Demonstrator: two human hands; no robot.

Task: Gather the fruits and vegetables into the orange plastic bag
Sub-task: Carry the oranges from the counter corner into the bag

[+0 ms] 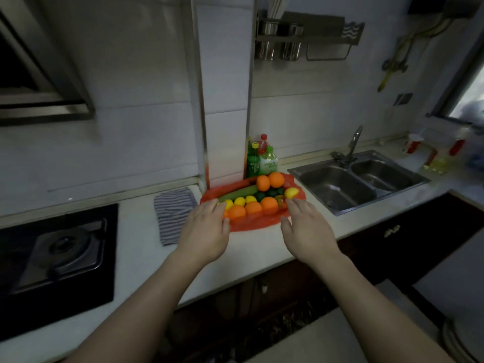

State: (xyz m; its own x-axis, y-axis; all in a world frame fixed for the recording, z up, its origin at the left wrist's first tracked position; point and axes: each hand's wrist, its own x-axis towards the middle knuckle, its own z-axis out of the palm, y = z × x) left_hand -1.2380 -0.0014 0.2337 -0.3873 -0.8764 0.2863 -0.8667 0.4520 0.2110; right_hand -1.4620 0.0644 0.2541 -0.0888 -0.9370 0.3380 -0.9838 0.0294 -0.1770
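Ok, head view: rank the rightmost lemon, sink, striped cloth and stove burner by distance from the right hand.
1. lemon, just ahead of the right hand
2. sink, on its right side
3. striped cloth, left of the orange bag
4. stove burner, far left

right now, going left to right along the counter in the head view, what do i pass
stove → striped cloth → bag of fruit → sink
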